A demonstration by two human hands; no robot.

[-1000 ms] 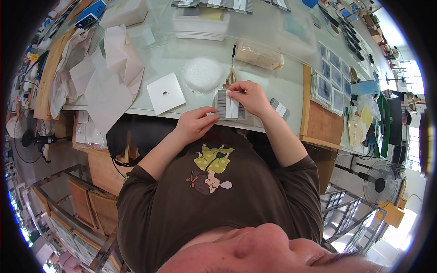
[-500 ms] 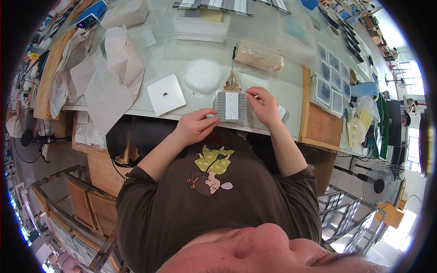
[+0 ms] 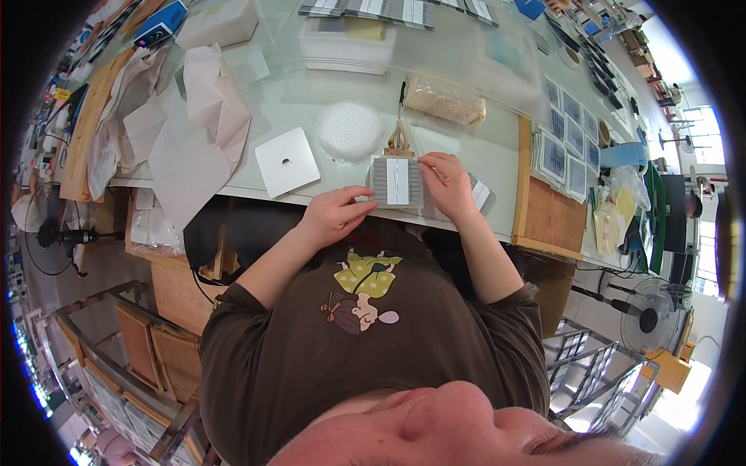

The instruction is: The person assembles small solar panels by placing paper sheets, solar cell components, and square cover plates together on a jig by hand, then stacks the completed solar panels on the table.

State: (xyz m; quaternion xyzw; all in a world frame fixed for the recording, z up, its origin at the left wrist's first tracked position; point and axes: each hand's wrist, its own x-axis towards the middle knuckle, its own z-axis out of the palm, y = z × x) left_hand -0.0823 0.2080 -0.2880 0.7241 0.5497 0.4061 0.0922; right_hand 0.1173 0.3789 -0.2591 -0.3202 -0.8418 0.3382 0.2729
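Observation:
A grey panel of narrow ribbed strips with a white band down its middle [image 3: 397,182] lies near the table's front edge. At its far end stands a brass-coloured clamp [image 3: 398,142] with a dark upright handle. My left hand [image 3: 336,213] rests at the panel's near left edge, its fingers reaching forward and slightly apart. My right hand [image 3: 451,189] has thumb and finger bent in at the far right corner, closed on the panel's edge. A second grey strip piece [image 3: 482,193] shows partly behind my right hand. How firmly either hand presses is hard to see.
Left of the panel lie a white square plate with a small hole [image 3: 287,162], a round bubbly white pad [image 3: 350,131] and crumpled pale sheets [image 3: 210,132]. Behind the clamp is a wrapped tan block [image 3: 445,99]. Framed dark panels [image 3: 567,128] lie at the right, beside a wooden board [image 3: 553,196].
My right fingertips have come slightly left onto the panel's edge, uncovering more of the strip piece behind. My left hand stays at the same edge. The whole view has shifted slightly.

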